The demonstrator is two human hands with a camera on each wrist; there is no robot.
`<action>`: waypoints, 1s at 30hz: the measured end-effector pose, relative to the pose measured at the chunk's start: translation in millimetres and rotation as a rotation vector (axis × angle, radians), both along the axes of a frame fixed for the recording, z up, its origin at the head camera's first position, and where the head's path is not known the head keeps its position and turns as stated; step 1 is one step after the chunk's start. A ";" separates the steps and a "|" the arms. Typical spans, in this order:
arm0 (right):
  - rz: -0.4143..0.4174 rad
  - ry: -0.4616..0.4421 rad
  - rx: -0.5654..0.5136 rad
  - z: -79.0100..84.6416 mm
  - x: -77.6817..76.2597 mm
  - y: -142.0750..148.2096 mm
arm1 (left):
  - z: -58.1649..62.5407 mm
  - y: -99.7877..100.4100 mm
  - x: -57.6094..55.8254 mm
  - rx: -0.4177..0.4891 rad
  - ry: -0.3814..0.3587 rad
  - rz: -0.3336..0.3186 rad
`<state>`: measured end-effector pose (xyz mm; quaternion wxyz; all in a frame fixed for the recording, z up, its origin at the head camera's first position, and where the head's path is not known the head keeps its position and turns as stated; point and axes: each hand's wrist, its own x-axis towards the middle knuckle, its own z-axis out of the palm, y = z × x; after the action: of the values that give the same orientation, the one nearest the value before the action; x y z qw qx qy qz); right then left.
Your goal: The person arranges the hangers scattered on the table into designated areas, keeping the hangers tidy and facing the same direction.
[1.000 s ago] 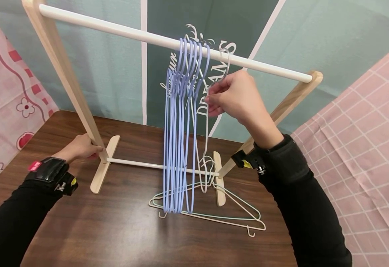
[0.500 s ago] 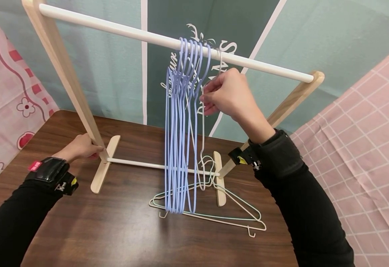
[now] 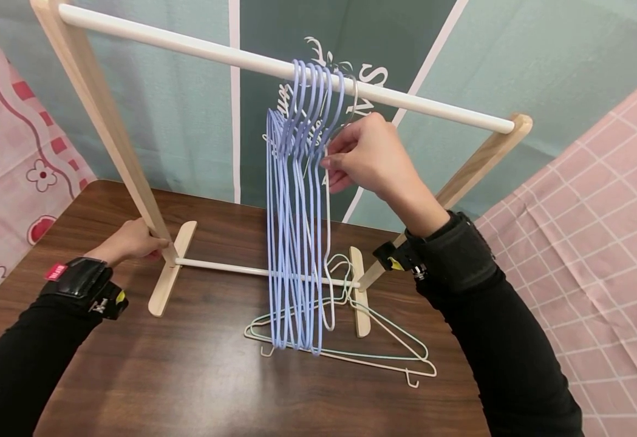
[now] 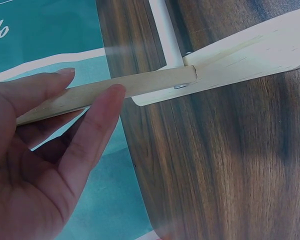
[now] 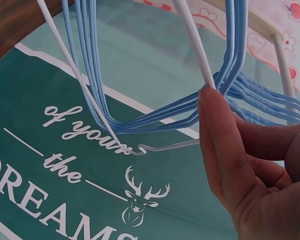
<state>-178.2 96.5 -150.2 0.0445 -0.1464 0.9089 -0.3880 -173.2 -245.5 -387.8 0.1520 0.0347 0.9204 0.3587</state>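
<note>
Several blue hangers [image 3: 296, 243] hang bunched on the white rail [image 3: 187, 45] of a wooden rack. Right beside them a white hanger [image 3: 328, 224] hangs by its metal hook on the same rail. My right hand [image 3: 370, 155] pinches this white hanger near its neck; in the right wrist view the thumb and fingers [image 5: 222, 145] close on its white shoulder. Low on the rack's left post [image 3: 124, 152], my left hand [image 3: 129, 241] grips the wood between thumb and fingers, as the left wrist view also shows.
A white and a pale green hanger [image 3: 373, 356] lie on the brown table [image 3: 187, 376] under the rack, by its right foot [image 3: 359, 303]. A lower white bar [image 3: 225, 267] joins the two feet. Curtains stand behind and at both sides.
My right hand has slid the white hanger left along the rail, up against the blue bunch. The blue hangers have swayed slightly. My left hand has stayed on the post.
</note>
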 end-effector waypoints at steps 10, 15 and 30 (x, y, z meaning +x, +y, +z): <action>0.022 -0.013 0.007 0.8 2.9 3.6 | 0.4 1.0 0.6 -0.004 0.000 -0.004; 0.034 -0.034 -0.006 0.7 4.0 8.1 | 0.0 1.3 0.6 -0.005 0.008 -0.003; 0.032 -0.037 -0.031 -1.4 7.5 13.1 | -0.8 1.8 0.5 0.008 0.006 -0.004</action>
<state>-170.7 109.6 -151.6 0.0651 -0.1545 0.8994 -0.4038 -172.7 -243.7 -388.7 0.1498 0.0383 0.9192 0.3621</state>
